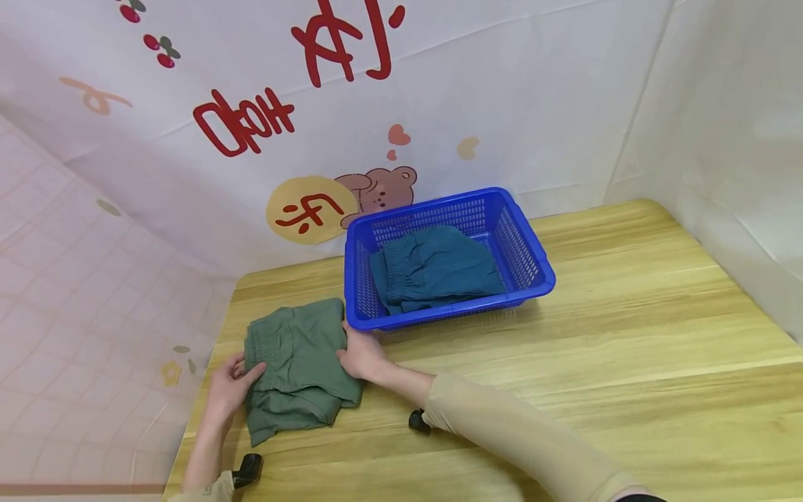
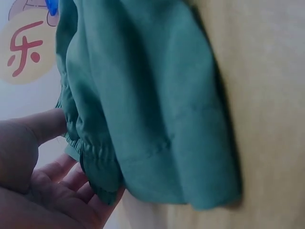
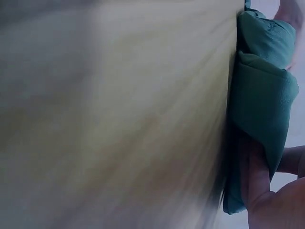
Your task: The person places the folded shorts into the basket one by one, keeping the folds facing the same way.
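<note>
Folded green shorts [image 1: 304, 348] with an elastic waistband lie at the left of the wooden table. My left hand [image 1: 228, 387] grips them at the waistband side, thumb on top and fingers below, as the left wrist view shows with the gathered cloth [image 2: 143, 109]. At the opposite side my right hand [image 1: 364, 354] holds the folded edge, its fingers tucked under a layer of the green cloth [image 3: 262, 95] in the right wrist view. Part of the right hand's fingers is hidden by the fabric.
A blue plastic basket [image 1: 539, 279] stands just right of the shorts, near the back wall. Inside it lies a folded teal garment [image 1: 445, 268] with an elastic waistband. The wooden table [image 1: 627, 335] extends to the right. White printed cloth [image 1: 533, 90] hangs behind.
</note>
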Motion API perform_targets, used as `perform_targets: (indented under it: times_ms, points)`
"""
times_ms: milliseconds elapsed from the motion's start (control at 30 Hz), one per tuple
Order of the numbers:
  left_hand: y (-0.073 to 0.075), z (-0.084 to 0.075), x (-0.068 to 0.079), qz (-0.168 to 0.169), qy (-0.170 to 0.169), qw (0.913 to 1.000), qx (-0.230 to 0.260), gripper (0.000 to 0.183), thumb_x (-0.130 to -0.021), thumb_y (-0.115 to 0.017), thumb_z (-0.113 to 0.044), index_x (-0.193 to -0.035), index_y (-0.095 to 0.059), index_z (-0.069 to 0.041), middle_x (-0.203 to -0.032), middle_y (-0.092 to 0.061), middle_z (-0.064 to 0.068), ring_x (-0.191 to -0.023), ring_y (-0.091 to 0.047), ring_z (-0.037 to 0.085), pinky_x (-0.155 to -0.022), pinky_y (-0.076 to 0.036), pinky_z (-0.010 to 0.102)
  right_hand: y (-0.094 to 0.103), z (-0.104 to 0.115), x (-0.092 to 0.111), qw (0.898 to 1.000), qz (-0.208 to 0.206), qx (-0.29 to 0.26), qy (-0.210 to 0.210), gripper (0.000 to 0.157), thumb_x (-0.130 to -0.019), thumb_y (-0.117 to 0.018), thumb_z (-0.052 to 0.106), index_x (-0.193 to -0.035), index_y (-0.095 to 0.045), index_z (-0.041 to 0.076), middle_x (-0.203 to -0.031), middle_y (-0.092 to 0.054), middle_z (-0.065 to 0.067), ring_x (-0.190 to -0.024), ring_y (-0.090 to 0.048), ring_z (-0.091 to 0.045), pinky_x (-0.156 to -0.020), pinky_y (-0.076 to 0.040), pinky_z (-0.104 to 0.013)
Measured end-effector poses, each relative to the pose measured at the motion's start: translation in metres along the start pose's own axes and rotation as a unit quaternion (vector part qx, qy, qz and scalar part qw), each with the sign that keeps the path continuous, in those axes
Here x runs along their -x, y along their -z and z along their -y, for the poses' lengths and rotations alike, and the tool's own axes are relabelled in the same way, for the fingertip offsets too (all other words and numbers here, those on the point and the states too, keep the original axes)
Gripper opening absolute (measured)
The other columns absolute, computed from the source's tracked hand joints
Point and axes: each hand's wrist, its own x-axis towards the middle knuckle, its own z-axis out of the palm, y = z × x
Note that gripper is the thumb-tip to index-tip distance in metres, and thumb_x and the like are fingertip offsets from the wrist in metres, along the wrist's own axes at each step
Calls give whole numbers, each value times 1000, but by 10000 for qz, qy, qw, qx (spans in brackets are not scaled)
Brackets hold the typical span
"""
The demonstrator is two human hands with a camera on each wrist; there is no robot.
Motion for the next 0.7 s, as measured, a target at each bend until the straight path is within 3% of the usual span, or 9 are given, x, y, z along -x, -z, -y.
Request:
perform_targets:
  times_ms: [67, 133, 200, 267, 333, 367, 400, 500, 700]
  points:
    - [-1, 1, 3, 5, -30, 10000, -35, 68, -106, -63, -33, -158, -38, 4, -147, -60, 31, -83, -52, -22, -76, -48, 9, 1, -1, 4, 9999, 9, 110, 123, 63, -101, -67, 9, -158, -43, 1, -160, -53, -19, -146, -54, -35, -118, -49, -46]
    - [-2, 0, 6, 22, -55, 9999, -155, 68, -106, -63, -33, -157, -38, 4, -145, -61, 31, -87, -55, -18, -78, -50, 11, 2, -3, 7, 9996, 15, 171, 215, 66, -100, -68, 8, -160, -40, 1, -161, -51, -19, -146, -54, -36, -118, -49, -46]
    - [-2, -1, 10, 65, -69, 9996, -283, 68, -107, -63, -33, -157, -37, 5, -147, -58, 33, -102, -66, -1, -84, -53, 17, 3, -4, 11, 9991, 26, 303, 300, 69, -100, -69, 7, -161, -39, 1, -161, -51, -20, -144, -56, -36, -116, -51, -45]
    - [-3, -2, 14, 137, -50, 9991, -390, 71, -107, -62, -34, -159, -34, 6, -153, -51, 37, -120, -68, 23, -95, -56, 28, 6, -4, 15, 9983, 80, 449, 369, 69, -99, -70, 8, -161, -39, 1, -158, -54, -20, -140, -60, -37, -113, -54, -46]
    - [-4, -3, 19, 233, -16, 9988, -422, 75, -108, -61, -34, -160, -29, 8, -156, -43, 40, -138, -56, 47, -107, -55, 44, 9, -4, 20, 9971, 152, 591, 449, 68, -98, -71, 8, -159, -41, 1, -154, -58, -21, -136, -63, -39, -110, -56, -47]
    - [-5, -2, 21, 270, 9, 9986, -447, 76, -108, -60, -35, -161, -27, 9, -158, -39, 42, -144, -47, 53, -111, -52, 51, 10, -4, 22, 9964, 195, 655, 492, 68, -98, -71, 8, -159, -42, 0, -153, -60, -21, -134, -64, -39, -110, -56, -48]
    - [-5, -3, 23, 300, 35, 9985, -454, 79, -108, -60, -36, -161, -25, 10, -160, -35, 43, -148, -41, 55, -115, -48, 56, 12, -4, 24, 9957, 229, 731, 522, 67, -98, -71, 8, -158, -43, 1, -152, -61, -20, -134, -64, -39, -110, -56, -48]
    - [-9, -3, 30, 312, 31, 9985, -442, 77, -107, -60, -35, -161, -27, 10, -158, -37, 43, -146, -44, 55, -113, -49, 57, 16, -6, 32, 9942, 348, 835, 574, 65, -99, -70, 9, -158, -44, 2, -151, -61, -19, -136, -63, -39, -112, -54, -49]
    - [-20, -4, 40, 196, -87, 9986, -480, 72, -105, -65, -31, -157, -35, 8, -151, -48, 43, -133, -58, 50, -98, -58, 44, 26, -9, 45, 9915, 484, 1034, 622, 64, -100, -70, 11, -158, -44, 4, -151, -62, -18, -138, -61, -36, -114, -54, -46]
